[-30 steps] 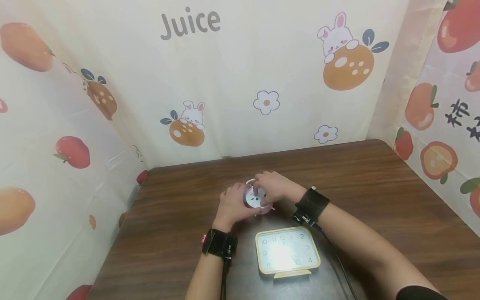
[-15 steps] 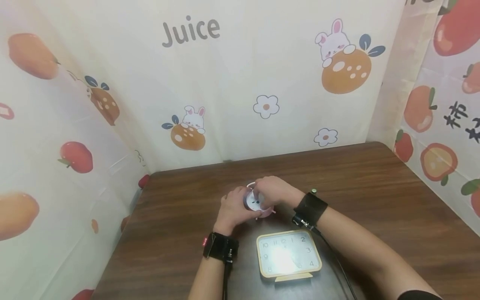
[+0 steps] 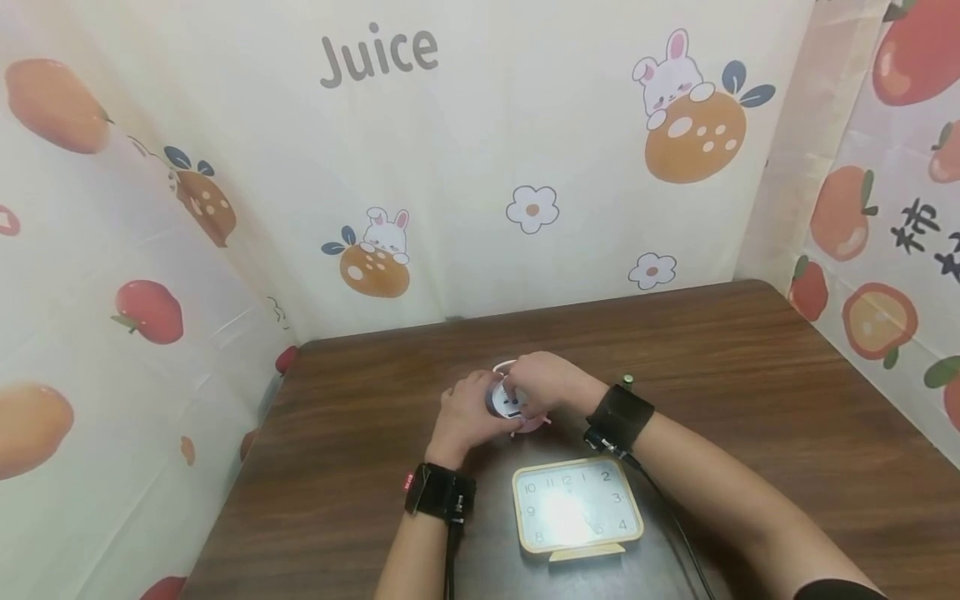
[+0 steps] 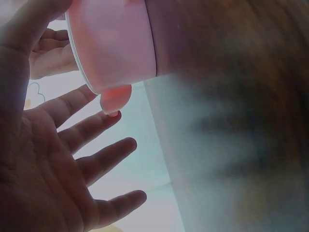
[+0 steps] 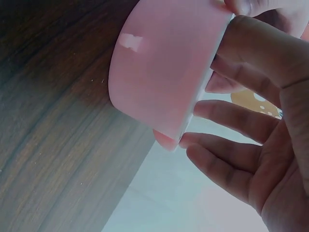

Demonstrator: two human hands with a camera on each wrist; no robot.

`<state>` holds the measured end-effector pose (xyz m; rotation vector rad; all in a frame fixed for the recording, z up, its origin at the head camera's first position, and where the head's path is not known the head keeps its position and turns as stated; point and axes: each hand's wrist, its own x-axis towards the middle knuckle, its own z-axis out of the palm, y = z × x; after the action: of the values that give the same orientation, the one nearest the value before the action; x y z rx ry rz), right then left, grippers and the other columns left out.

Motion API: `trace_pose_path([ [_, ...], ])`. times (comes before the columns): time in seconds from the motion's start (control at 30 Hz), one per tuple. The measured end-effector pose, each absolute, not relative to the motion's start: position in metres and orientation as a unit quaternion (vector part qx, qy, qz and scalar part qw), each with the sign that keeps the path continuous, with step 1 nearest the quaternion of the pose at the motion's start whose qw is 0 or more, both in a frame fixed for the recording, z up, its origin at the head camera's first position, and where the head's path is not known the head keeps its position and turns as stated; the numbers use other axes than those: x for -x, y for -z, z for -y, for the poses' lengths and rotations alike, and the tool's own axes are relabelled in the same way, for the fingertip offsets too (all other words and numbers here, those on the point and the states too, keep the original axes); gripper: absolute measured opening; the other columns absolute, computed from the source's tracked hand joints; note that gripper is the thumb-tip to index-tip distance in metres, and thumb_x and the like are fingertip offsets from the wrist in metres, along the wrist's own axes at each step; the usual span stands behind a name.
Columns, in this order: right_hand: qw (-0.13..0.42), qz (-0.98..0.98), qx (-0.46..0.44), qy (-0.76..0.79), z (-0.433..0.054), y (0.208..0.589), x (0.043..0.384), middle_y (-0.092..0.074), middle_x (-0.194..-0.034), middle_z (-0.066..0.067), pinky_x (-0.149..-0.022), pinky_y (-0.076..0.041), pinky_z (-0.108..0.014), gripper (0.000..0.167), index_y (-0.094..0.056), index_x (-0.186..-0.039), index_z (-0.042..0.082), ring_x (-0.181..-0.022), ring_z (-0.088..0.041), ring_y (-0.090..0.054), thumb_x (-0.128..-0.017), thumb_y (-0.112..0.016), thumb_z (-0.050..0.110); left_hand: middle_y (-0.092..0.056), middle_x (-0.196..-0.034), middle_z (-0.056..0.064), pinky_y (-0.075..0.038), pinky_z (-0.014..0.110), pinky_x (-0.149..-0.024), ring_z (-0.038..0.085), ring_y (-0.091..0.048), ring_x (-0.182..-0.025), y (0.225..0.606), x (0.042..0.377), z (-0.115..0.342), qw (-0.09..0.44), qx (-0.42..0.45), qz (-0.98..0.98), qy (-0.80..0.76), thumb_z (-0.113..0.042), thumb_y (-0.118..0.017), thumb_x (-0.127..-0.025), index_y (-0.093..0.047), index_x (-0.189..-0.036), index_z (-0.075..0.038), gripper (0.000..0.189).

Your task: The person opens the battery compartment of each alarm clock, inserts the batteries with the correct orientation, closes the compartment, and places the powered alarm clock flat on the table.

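Note:
A small round pink alarm clock lies on the table with its white, dark-knobbed side turned up. From the left, my left hand holds it between thumb and fingers. In the left wrist view, the pink body rises beside that hand, whose lower fingers are spread past a small pink foot. My right hand reaches over from the right, its bent fingers at the knobs. The right wrist view shows its fingertips along the white rim of the clock; what thumb and forefinger pinch is partly hidden.
Nearer me stands a yellow-framed rectangular clock, glare across its face. The brown wooden table meets a fruit-and-rabbit printed curtain at the back and sides. Black straps with cables circle both wrists.
My right hand's fingers have turned slightly over the knobs and cover more of the clock's white side. The left hand keeps its hold; the head view has shifted slightly.

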<state>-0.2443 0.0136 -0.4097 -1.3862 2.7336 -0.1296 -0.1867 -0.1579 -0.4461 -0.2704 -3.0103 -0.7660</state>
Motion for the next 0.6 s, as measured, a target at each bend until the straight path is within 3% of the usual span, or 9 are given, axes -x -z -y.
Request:
trace_pose_path([
  [0.27,0.061,-0.89,0.444,0.083,-0.0151,0.4061,0.2431,-0.067,-0.076,0.007,-0.061,-0.047,-0.024,0.015,-0.073,-0.086,0.021,-0.065,-0.008,-0.055,-0.072,-0.078,0.019,-0.06,-0.124,-0.005,-0.033,0.058,-0.103,0.021,-0.054,-0.117,0.4462,0.1865,0.1577,0.004,0.083,0.962,0.26,-0.071,-0.074,-0.062,-0.056,-0.122,-0.03,0.075],
  [0.43,0.071,-0.9,0.419,0.096,-0.0179,0.4032,0.2428,-0.065,-0.075,0.007,-0.061,-0.047,-0.023,0.008,-0.073,-0.085,0.019,-0.065,-0.008,-0.055,-0.077,-0.074,0.017,-0.06,-0.12,-0.007,-0.036,0.056,-0.099,0.019,-0.054,-0.111,0.4472,0.1881,0.1581,0.014,0.087,0.962,0.257,-0.074,-0.073,-0.061,-0.056,-0.122,-0.03,0.076],
  [0.6,0.061,-0.902,0.417,0.093,-0.0193,0.4057,0.242,-0.065,-0.084,0.002,-0.063,-0.047,-0.024,0.006,-0.074,-0.084,0.017,-0.071,-0.01,-0.054,-0.078,-0.074,0.019,-0.06,-0.12,-0.006,-0.037,0.055,-0.099,0.019,-0.054,-0.111,0.4475,0.1874,0.1576,0.016,0.088,0.963,0.254,-0.073,-0.073,-0.061,-0.056,-0.122,-0.03,0.076],
])
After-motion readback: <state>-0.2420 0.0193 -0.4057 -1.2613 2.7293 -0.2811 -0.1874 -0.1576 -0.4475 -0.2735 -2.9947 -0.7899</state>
